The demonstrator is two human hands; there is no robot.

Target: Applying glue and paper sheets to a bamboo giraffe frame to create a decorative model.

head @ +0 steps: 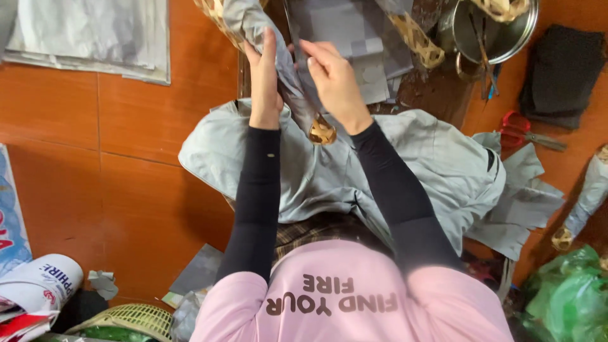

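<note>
Grey sheet (288, 69), half wrapped round a woven bamboo piece (322, 131), held up over the lap above a rumpled grey cloth (405, 164) and the orange tiled floor (126, 126). Left hand (265, 76) closed flat along the sheet's left side, fingers pointing up, pressing the fold; right hand (332, 76) curled narrow, fingertips pinching the upper edge just beside the left thumb. Only the lower tip of the bamboo piece showing, poking out under the wrists. Likely trouble from here: sheet looks slick and creased, so a slackened pinch could let the fold spring open or the bamboo slide out downward onto the cloth; too hard a pull at the edge might tear the wrap on the woven corners. More cut grey sheets (354, 38) lying near on the dark board, a steel pot (500, 31) and red-handled scissors (519, 126) well apart at right, out of easy reach while both hands are busy.
</note>
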